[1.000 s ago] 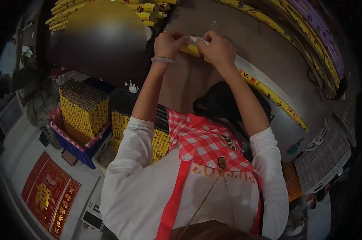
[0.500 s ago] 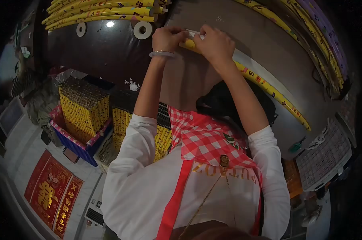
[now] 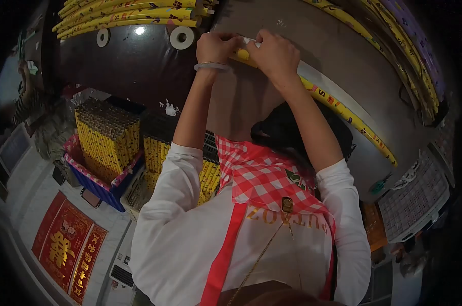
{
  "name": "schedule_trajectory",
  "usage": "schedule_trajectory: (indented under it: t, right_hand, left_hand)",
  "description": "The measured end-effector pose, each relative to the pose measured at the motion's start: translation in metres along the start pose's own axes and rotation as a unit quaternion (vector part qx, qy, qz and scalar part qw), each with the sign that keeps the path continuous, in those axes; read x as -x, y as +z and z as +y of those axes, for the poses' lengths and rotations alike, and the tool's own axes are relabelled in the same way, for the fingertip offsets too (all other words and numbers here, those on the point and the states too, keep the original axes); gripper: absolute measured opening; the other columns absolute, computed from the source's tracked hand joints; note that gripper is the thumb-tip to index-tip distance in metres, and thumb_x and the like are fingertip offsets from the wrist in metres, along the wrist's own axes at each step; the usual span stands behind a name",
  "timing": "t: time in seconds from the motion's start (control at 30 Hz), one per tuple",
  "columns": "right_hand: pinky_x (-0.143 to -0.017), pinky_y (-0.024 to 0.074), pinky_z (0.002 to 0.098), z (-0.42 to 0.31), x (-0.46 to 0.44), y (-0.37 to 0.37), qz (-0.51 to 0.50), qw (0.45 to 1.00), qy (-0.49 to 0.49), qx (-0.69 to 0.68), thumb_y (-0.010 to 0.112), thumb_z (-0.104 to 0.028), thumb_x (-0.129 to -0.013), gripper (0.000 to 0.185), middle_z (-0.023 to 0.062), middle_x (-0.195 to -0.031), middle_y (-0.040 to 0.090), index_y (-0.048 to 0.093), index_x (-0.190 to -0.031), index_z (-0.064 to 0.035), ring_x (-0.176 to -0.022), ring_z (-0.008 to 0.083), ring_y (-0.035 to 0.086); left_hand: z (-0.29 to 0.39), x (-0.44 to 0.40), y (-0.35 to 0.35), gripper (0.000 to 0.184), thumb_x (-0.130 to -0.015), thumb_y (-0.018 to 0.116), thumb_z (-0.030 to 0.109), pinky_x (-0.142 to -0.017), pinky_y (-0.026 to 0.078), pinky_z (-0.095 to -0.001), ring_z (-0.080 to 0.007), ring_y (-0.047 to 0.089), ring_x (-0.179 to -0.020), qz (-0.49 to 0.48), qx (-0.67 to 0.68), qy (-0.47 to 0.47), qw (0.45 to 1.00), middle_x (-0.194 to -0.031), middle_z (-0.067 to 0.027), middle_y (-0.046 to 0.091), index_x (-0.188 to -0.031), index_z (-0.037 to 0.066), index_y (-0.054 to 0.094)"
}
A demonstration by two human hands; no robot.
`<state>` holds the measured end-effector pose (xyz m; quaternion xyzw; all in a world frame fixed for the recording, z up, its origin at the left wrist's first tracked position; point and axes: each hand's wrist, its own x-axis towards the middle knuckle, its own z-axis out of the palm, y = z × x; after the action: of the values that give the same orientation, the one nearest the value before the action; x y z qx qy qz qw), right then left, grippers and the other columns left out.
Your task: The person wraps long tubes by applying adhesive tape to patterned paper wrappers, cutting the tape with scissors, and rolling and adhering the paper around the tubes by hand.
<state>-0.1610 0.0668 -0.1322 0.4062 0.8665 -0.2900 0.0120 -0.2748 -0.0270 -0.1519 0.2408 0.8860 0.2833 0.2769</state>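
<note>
A long yellow roll of printed wrapping paper [image 3: 353, 118] lies across the table, its near end running toward the lower right. Both of my hands are at its far end. My left hand [image 3: 216, 48], with a bracelet at the wrist, has its fingers pinched at a small white piece [image 3: 250, 41] on that end. My right hand [image 3: 278, 57] grips the roll just to the right, thumb beside the white piece. Whether that piece is tape or paper I cannot tell. A pale strip of sheet [image 3: 325, 76] shows along the roll's upper side.
Yellow rolls [image 3: 134, 15] are stacked at upper left, near two white tape rings [image 3: 182, 38]. More rolls [image 3: 407, 48] lie at right. A black bag-like bundle [image 3: 287, 127] and green-handled scissors [image 3: 379, 186] are nearby. A blue basket [image 3: 101, 188] holds packed yellow tubes.
My left hand has shifted slightly right and up, closer to my right hand, and less of the white piece shows. The roll has hardly moved.
</note>
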Motion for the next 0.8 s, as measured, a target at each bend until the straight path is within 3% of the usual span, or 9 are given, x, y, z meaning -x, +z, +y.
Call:
schedule_trajectory:
  t: [0.8]
  right_hand:
    - [-0.072, 0.0464, 0.0415, -0.0060, -0.0036, 0.0003, -0.023, 0.998, 0.020, 0.048, 0.050, -0.036, -0.072, 0.031, 0.0124, -0.083, 0.063, 0.060, -0.086, -0.0100, -0.082, 0.0304, 0.060]
  left_hand:
    - [0.0047, 0.0053, 0.0105, 0.025, -0.069, 0.067, 0.031, -0.059, 0.049, -0.0285, -0.0171, 0.063, -0.062, 0.072, -0.073, 0.014, 0.995, -0.069, -0.0061, 0.065, -0.083, 0.009, 0.069]
